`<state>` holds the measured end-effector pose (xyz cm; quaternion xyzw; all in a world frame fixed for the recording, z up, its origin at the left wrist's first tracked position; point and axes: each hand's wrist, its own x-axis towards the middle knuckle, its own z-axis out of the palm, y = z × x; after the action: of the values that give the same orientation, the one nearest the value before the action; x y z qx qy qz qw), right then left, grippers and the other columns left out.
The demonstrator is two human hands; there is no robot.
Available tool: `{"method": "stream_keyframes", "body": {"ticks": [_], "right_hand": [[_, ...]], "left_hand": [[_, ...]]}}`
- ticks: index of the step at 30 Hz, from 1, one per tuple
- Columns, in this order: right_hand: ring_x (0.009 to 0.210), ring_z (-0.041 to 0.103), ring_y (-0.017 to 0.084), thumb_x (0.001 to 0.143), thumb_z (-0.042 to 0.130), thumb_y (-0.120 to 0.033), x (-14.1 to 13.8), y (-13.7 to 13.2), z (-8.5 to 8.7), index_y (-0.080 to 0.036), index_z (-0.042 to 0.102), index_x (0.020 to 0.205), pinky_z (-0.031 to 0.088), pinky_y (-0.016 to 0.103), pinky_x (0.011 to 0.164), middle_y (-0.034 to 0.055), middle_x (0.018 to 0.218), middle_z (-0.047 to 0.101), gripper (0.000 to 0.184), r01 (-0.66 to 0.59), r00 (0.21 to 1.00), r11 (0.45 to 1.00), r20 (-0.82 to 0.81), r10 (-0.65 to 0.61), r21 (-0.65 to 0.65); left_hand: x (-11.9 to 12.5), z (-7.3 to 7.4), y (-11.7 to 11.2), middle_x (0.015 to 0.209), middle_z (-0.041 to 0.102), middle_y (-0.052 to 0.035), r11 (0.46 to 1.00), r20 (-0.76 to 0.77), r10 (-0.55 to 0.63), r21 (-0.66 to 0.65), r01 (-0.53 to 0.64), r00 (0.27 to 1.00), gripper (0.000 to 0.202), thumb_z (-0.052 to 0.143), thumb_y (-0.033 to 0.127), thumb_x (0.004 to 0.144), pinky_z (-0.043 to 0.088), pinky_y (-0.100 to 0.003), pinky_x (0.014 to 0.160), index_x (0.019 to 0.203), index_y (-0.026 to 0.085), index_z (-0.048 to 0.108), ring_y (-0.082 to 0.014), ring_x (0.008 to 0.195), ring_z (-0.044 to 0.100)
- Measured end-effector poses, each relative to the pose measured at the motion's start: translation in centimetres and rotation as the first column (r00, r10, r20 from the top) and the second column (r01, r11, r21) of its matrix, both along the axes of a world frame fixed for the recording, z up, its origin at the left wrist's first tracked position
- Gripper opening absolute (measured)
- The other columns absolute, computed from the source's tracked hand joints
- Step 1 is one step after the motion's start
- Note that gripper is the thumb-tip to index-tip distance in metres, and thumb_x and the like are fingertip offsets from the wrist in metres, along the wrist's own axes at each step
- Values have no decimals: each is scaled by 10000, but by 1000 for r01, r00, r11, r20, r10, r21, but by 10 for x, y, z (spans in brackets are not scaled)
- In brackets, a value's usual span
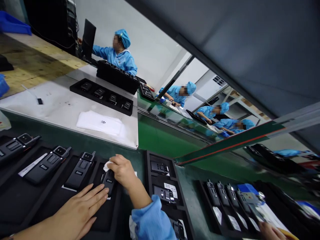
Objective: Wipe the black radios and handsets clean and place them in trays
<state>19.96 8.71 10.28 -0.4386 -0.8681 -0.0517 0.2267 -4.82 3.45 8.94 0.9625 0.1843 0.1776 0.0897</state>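
Green worktop bears a black tray of radios, its far edge facing a pale table with white sheets near that table's near right corner; co-workers in blue caps sit beyond. One radio lies at the tray's right end, close to the far edge. The right hand's fingers pinch a white wipe at its top; the left hand's fingers stretch out, slightly spread, tips at its lower end.

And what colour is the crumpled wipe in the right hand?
White; the wipe in the right hand shows best in the head view, the only one.
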Motion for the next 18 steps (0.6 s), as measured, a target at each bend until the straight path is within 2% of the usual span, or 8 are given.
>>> {"method": "stream_keyframes", "body": {"ticks": [3, 5, 9, 12, 18], "right_hand": [[849, 637, 150, 933, 527, -84, 17, -14, -3, -241, 762, 940, 524, 326, 985, 37, 926, 718, 283, 84, 992, 996, -99, -80, 39], [854, 641, 152, 936, 515, -81, 20, -18, -4, -239, 762, 947, 525, 342, 992, 43, 918, 717, 293, 110, 989, 993, -102, -106, 41], [894, 636, 158, 878, 564, -46, -1, 1, -3, -248, 758, 916, 515, 310, 1000, 21, 998, 723, 283, 24, 1000, 1000, 6, -24, -3], [901, 638, 140, 860, 595, -45, -8, 11, -1, -265, 757, 903, 512, 268, 994, -7, 1009, 724, 276, -28, 999, 1000, 27, 28, -13], [882, 657, 148, 932, 483, -54, 23, -23, -4, -220, 759, 972, 526, 351, 1012, 52, 950, 716, 324, 93, 992, 995, -95, -89, 40]], "left_hand": [[0, 3, -1, 1521, 494, 3, 1000, 19, 4, 28, -4, 1000, 692, 544, 157, 878, 320, -286, 1195, 1536, 250, 352, -173, 1369, 493], [0, 1, -2, 1513, 506, -1, 1000, 36, 8, 30, -9, 999, 677, 534, 155, 885, 311, -286, 1199, 1533, 246, 360, -174, 1373, 488], [0, -4, -2, 1527, 486, -5, 1000, 22, 6, 5, -6, 1000, 700, 529, 148, 885, 313, -310, 1201, 1546, 263, 330, -187, 1377, 486], [-1, -6, 0, 1552, 447, 3, 1000, -2, -11, -21, 11, 1000, 717, 540, 164, 890, 321, -320, 1199, 1556, 283, 302, -194, 1377, 487], [0, -8, -2, 1544, 462, -2, 998, 27, 0, -71, 2, 1000, 731, 523, 102, 864, 278, -328, 1224, 1548, 261, 322, -193, 1404, 452]]}}
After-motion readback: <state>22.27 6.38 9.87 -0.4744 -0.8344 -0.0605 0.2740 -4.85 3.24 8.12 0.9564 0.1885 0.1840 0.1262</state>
